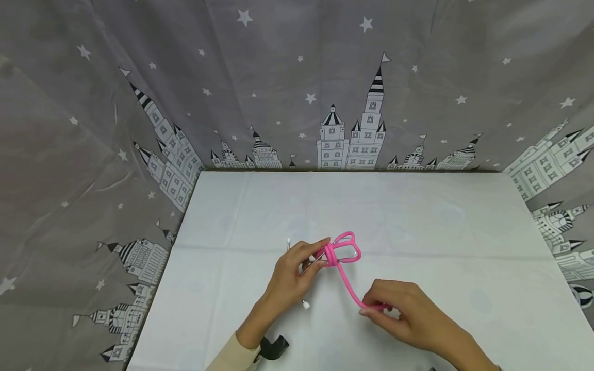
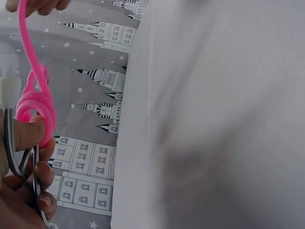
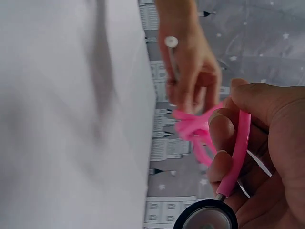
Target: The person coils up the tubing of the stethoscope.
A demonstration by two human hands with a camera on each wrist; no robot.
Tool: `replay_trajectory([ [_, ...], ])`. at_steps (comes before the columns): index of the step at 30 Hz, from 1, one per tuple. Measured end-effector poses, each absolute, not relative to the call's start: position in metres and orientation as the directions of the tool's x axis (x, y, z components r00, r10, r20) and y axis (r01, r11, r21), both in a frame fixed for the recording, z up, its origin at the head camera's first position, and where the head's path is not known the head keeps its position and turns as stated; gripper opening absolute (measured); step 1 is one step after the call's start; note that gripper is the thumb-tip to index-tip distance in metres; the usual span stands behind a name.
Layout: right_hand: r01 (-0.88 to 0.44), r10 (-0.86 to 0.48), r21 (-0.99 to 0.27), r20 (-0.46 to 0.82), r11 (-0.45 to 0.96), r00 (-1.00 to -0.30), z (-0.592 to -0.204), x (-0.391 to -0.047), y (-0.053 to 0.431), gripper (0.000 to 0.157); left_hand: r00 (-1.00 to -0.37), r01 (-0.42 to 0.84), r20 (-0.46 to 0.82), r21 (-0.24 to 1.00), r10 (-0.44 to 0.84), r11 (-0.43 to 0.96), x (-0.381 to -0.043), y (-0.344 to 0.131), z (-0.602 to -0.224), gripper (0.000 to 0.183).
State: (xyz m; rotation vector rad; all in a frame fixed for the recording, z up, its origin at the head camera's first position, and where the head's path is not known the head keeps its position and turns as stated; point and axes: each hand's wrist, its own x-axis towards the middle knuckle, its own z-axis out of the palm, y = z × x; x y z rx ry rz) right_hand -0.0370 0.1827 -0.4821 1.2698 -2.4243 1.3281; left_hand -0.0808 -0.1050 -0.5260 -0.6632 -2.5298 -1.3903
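A stethoscope with pink tubing (image 1: 331,254) is held above the white table. My left hand (image 1: 292,270) pinches its coiled tubing and metal ear tubes (image 2: 36,176) between thumb and fingers. Past the fingertips, loops of the tubing stick out to the right; a white eartip (image 2: 10,93) shows beside the thumb. One strand runs down to my right hand (image 1: 408,312), whose curled fingers grip the tube near its end. In the right wrist view, the round chestpiece (image 3: 206,218) hangs just below those fingers; in the head view the right hand hides it.
The white tabletop (image 1: 260,206) spreads under both hands. Grey curtains (image 1: 278,77) printed with castles and stars stand at its back and sides. A black object (image 1: 274,348), probably the wrist camera's mount, sits at my left wrist.
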Motion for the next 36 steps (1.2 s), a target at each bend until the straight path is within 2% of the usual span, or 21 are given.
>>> replay_trajectory([
  [3,-0.733,-0.606,-0.625,0.482,0.269,-0.633,-0.476,-0.044,0.184,0.016,-0.893,0.445,0.333,0.759,0.304,0.475,-0.079,-0.103,-0.528,0.052],
  [7,-0.756,-0.592,-0.587,0.511,0.289,-0.623,-0.469,-0.055,0.189,0.027,-0.904,0.419,0.295,0.753,0.308,0.508,-0.076,-0.100,-0.532,0.053],
  [9,-0.750,-0.597,-0.580,0.493,0.317,-0.633,-0.466,-0.059,0.191,0.028,-0.904,0.417,0.278,0.745,0.326,0.521,-0.073,-0.098,-0.534,0.053],
  [12,-0.744,-0.607,-0.556,0.462,0.370,-0.647,-0.463,-0.065,0.194,0.017,-0.894,0.427,0.254,0.734,0.369,0.528,-0.069,-0.095,-0.536,0.051],
  [15,-0.746,-0.614,-0.529,0.448,0.405,-0.650,-0.460,-0.072,0.197,0.013,-0.878,0.440,0.233,0.735,0.418,0.516,-0.065,-0.091,-0.535,0.051],
  [19,-0.737,-0.611,-0.505,0.428,0.449,-0.666,-0.459,-0.080,0.200,0.022,-0.856,0.450,0.204,0.747,0.476,0.489,-0.062,-0.087,-0.531,0.050],
  [24,-0.709,-0.608,-0.522,0.388,0.475,-0.693,-0.463,-0.088,0.203,0.032,-0.822,0.465,0.173,0.754,0.542,0.464,-0.059,-0.082,-0.526,0.048],
  [31,-0.693,-0.615,-0.566,0.369,0.447,-0.697,-0.474,-0.094,0.204,0.034,-0.767,0.499,0.166,0.761,0.620,0.414,-0.057,-0.077,-0.527,0.048],
  [36,-0.644,-0.609,-0.642,0.330,0.416,-0.722,-0.486,-0.097,0.208,0.031,-0.731,0.536,0.184,0.750,0.657,0.387,-0.056,-0.076,-0.527,0.048],
])
